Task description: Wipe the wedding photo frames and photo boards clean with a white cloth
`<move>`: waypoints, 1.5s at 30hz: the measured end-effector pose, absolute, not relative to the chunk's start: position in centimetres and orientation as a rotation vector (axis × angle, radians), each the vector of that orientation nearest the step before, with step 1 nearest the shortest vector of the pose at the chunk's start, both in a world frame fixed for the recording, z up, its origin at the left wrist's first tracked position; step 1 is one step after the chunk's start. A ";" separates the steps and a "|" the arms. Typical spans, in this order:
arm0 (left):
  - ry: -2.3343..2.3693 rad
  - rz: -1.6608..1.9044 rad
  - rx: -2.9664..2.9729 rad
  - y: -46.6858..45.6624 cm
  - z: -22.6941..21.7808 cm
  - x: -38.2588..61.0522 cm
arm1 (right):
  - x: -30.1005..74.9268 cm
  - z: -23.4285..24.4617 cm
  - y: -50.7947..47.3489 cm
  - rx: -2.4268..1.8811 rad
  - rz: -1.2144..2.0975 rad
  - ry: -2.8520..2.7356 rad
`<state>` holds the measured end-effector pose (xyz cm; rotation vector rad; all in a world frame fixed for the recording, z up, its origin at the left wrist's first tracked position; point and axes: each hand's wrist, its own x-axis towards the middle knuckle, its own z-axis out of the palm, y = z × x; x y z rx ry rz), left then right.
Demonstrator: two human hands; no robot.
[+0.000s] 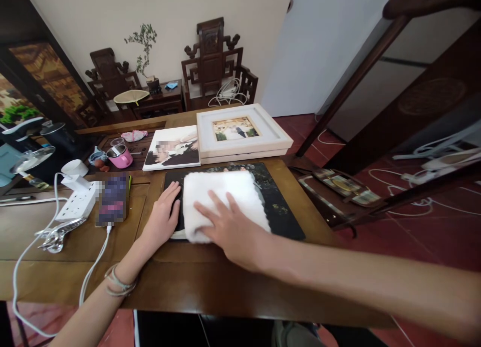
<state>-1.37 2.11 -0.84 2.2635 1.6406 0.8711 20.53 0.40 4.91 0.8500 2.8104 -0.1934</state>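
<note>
A folded white fluffy cloth [240,187] lies on a dark photo panel [287,217] on the wooden table, covering much of the picture. My right hand [227,224] presses flat on the cloth with its fingers spread. At the panel's left edge rests my left hand [164,212], its fingers stretched out and the thumb apart, holding nothing. Bracelets circle the left wrist. Parts of the printed picture show above and to the right of the cloth.
Behind the panel lie a white framed photo [244,149] and a smaller photo panel [173,161]. Leftward are a pink cup [120,157], a phone [111,199] on a charging cable and a white power strip [78,202]. A dark wooden chair [376,187] stands right.
</note>
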 end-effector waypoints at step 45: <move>1.596 0.804 2.345 1.8 0.3 -0.6 | 18.8 7.1 7.5 0.976 -0.596 2.996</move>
